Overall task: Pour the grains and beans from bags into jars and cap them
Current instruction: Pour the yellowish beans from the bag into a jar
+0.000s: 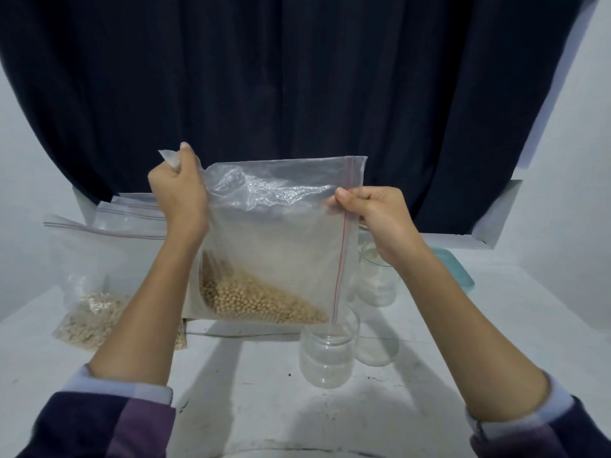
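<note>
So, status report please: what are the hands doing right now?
Left hand and right hand both grip the bean bag, held sideways. Open jar waits below. Nothing in the way.

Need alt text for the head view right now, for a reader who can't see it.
Both hands hold a clear zip bag of beans sideways above an empty jar, left hand gripping a corner, right hand pinching the red zip edge. More bags lie left on the white table.

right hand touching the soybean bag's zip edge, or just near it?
Touching. In the head view the right hand pinches the bag at its red zip strip, thumb and fingers closed on the plastic with no gap visible.
</note>
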Demonstrator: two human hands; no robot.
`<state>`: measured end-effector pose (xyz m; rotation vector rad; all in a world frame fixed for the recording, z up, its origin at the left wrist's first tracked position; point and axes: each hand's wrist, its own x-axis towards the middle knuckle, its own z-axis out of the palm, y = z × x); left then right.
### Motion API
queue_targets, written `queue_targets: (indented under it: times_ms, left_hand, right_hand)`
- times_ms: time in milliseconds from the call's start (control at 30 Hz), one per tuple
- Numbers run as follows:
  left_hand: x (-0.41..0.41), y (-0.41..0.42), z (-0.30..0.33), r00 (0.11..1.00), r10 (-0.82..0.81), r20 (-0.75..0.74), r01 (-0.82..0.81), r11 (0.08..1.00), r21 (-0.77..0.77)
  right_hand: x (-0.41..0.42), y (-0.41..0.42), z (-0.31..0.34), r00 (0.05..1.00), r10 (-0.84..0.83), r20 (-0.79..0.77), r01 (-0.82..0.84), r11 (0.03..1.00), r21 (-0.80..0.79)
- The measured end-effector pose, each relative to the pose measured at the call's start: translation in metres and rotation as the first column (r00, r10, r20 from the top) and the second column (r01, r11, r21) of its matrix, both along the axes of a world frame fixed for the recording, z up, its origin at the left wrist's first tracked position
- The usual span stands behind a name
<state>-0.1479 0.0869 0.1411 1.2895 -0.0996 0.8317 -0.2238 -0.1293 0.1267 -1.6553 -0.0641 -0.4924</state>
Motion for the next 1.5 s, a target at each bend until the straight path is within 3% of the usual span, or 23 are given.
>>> queue_targets:
  times_ms: [367, 667, 967, 1233, 1333, 1500]
  left_hand:
    - [-0.004, -0.004, 0.010, 0.999, 0.003, 0.041, -0.004, 1.000, 0.024]
    - [-0.009, -0.003, 0.020, 0.997, -0.022, 0.076, 0.020, 0.999, 0.032]
    - [-0.015, 0.004, 0.023, 0.986, -0.167, 0.015, 0.168, 0.986, -0.014]
    - [-0.018, -0.002, 0.022, 0.993, -0.110, -0.035, 0.111, 0.993, 0.029]
    - [-0.022, -0.002, 0.022, 0.992, -0.126, -0.007, 0.126, 0.985, 0.116]
    - [-0.024, -0.006, 0.023, 1.000, -0.021, 0.005, 0.020, 0.983, 0.182]
  right_hand:
    - [-0.002, -0.002, 0.005, 0.998, 0.026, 0.053, -0.024, 0.999, -0.025]
    - [-0.004, 0.002, 0.005, 0.995, 0.049, 0.084, -0.055, 0.996, 0.064]
    - [-0.004, 0.001, -0.003, 0.998, 0.051, 0.040, -0.057, 0.986, 0.156]
    - [-0.005, 0.007, -0.004, 0.998, 0.052, 0.044, -0.059, 0.981, 0.184]
    - [-0.006, 0.006, -0.005, 0.998, 0.046, 0.046, -0.053, 0.981, 0.189]
    - [-0.006, 0.006, -0.008, 0.998, 0.025, 0.052, -0.035, 0.981, 0.189]
